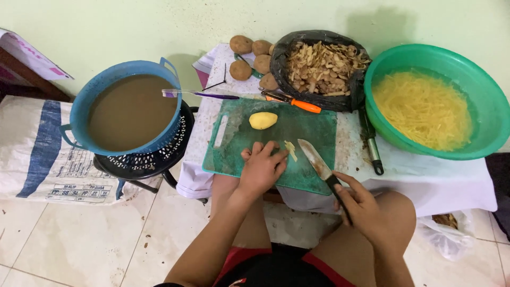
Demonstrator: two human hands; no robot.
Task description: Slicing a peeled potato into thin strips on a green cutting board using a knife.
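My left hand (261, 169) rests palm down on the green cutting board (308, 133), fingers curled over something I cannot make out. Just right of it lie a few pale potato strips (290, 150). My right hand (361, 206) grips the black handle of a knife (317, 159), whose blade points up-left onto the board near the strips. A whole peeled yellow potato (263, 120) sits higher on the board, apart from both hands.
A green basin (489, 106) at the right holds cut potato strips in water. A black bag of peelings (322, 66), several unpeeled potatoes (241, 70), an orange-handled peeler (292, 101) and a toothbrush (199, 94) lie behind. A blue tub of brown water (79, 114) stands on the left.
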